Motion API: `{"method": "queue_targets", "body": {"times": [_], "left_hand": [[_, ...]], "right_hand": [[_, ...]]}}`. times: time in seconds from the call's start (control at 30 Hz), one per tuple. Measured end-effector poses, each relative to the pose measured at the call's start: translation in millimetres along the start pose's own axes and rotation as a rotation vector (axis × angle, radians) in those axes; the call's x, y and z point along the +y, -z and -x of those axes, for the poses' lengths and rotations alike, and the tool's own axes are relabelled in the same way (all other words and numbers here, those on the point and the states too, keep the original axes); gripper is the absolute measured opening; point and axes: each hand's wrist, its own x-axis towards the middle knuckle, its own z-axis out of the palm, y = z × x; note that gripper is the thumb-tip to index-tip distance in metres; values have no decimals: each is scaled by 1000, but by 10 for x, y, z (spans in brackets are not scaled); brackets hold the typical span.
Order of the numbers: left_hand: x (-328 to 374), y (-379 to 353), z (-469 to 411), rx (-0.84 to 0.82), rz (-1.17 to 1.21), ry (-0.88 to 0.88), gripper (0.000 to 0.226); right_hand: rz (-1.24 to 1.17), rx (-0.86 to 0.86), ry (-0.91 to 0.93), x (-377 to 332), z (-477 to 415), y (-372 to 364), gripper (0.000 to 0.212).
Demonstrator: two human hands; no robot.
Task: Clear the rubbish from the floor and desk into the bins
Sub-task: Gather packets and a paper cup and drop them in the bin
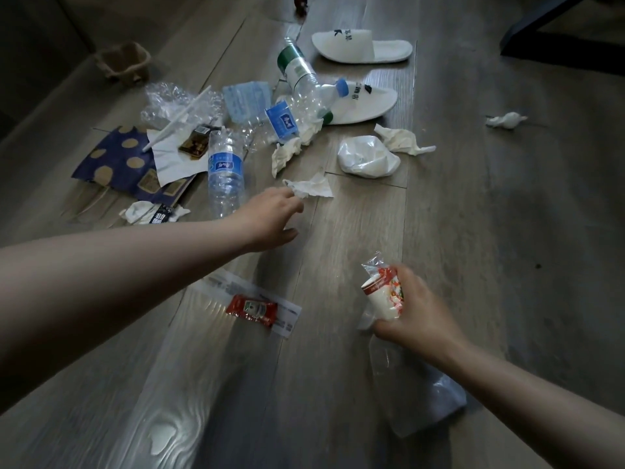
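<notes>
Rubbish is scattered over the wooden floor. My left hand point(270, 220) reaches forward and its fingertips pinch the near corner of a crumpled white tissue point(313, 188). My right hand point(416, 308) is shut on a red-and-white paper cup point(380, 292) together with clear plastic wrapping point(412, 387) that hangs below it. A red sauce sachet point(252, 309) lies on a printed receipt point(236, 292) between my arms. Empty plastic bottles point(225, 172) lie beyond my left hand, with more tissues point(402, 140) and a white plastic bag point(367, 157).
Two white slippers point(363, 45) lie at the back. A blue dotted paper bag point(118, 160), bubble wrap point(176, 103) and a cardboard cup tray point(123, 62) are at the left. A lone tissue point(505, 120) lies at the right. A dark table leg point(541, 25) stands top right.
</notes>
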Motion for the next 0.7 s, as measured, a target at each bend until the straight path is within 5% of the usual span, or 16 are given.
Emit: {"method": "queue_targets", "body": {"times": [0.23, 0.4, 0.7], "left_hand": [[-124, -121, -630, -33, -44, 117, 62], [-155, -208, -667, -7, -5, 154, 20], [-358, -4, -207, 145, 71, 84, 7]], "right_hand": [[-13, -7, -12, 29, -131, 5, 87], [58, -18, 9, 36, -173, -13, 82], [79, -7, -15, 32, -166, -38, 84]]}}
